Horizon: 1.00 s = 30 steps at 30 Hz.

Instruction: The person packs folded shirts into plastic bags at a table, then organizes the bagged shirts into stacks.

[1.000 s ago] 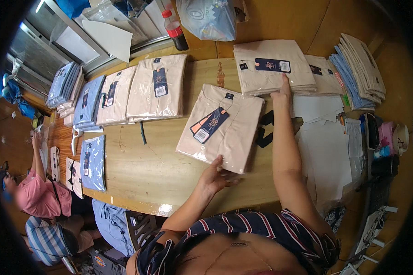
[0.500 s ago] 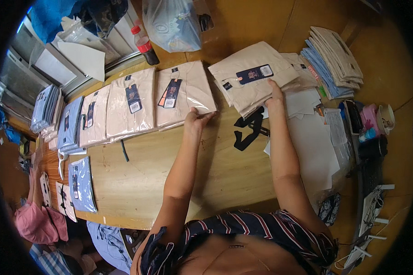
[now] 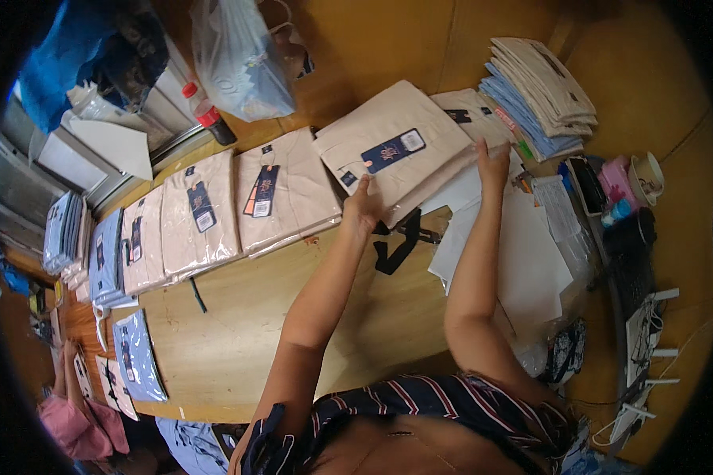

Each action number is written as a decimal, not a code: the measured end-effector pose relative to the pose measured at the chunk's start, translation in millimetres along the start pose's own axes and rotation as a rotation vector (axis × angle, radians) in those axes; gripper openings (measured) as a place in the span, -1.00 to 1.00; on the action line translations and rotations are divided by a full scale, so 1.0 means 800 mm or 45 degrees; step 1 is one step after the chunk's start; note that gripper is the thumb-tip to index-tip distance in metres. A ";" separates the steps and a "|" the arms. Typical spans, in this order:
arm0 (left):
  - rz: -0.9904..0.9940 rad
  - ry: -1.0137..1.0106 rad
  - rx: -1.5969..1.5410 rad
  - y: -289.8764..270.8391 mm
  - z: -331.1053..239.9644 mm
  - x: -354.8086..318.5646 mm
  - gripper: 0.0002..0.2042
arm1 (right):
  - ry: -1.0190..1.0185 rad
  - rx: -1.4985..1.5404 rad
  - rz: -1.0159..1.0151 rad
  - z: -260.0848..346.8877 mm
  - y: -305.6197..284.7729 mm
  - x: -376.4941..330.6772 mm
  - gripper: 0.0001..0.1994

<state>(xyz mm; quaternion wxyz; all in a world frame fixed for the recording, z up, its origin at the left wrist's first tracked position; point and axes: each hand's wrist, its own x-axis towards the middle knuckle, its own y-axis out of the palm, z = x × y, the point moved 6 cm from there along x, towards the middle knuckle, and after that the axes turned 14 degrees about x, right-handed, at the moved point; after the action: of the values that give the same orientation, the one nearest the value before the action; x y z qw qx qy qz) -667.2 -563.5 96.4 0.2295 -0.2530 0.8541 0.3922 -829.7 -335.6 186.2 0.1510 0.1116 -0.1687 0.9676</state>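
A folded cream shirt stack (image 3: 420, 115) with a navy hang tag lies tilted at the right end of a row of packed shirts. My left hand (image 3: 362, 210) is closed on its lower left corner, thumb on top and fingers beneath. My right hand (image 3: 493, 165) is beside the stack's right edge with thumb and fingers apart; whether it touches the stack is hard to see. Partly behind the stack lies another cream shirt (image 3: 477, 107) with a dark label. To the left, a cream shirt in clear plastic (image 3: 293, 178) nearly touches the stack.
More bagged shirts (image 3: 200, 202) run leftward along the table (image 3: 253, 317). Right are white papers (image 3: 531, 261), a black strap (image 3: 396, 252) and a pile of folded garments (image 3: 543, 87). A cola bottle (image 3: 210, 117) and plastic bag (image 3: 242, 63) stand behind. Someone in pink (image 3: 79, 427) sits lower left.
My left hand has left the plastic-wrapped shirt and taken the cream stack's lower left corner. My right hand has moved off the stack's front to its right edge. The view has shifted.
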 end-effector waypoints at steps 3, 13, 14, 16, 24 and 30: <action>0.009 0.223 -0.034 0.008 -0.006 -0.009 -0.68 | 0.020 -0.212 0.493 0.038 0.038 0.034 -0.18; 0.222 -0.138 0.158 0.053 0.101 -0.101 -0.66 | -0.352 -0.034 1.399 0.036 0.119 0.051 -0.56; 0.181 -0.273 0.178 0.057 0.117 -0.113 -0.65 | -0.414 -0.011 1.512 0.044 0.126 0.042 -0.56; 0.232 -0.232 0.006 0.078 0.124 -0.126 -0.64 | -0.588 -0.041 1.526 0.053 0.139 0.022 -0.59; 0.174 -0.198 -0.384 0.080 0.123 -0.095 -0.54 | 0.346 -0.105 -0.276 -0.026 0.000 0.088 -0.42; 0.306 -0.115 -0.576 0.087 0.113 -0.061 -0.57 | 0.600 0.757 -0.242 -0.159 0.053 0.149 -0.39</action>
<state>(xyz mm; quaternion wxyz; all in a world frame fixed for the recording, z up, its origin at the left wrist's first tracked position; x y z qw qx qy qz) -655.4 -440.8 110.6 0.1567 -0.1767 0.7576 0.6085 -975.9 -297.4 88.7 0.2356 -0.0597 0.1696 0.9551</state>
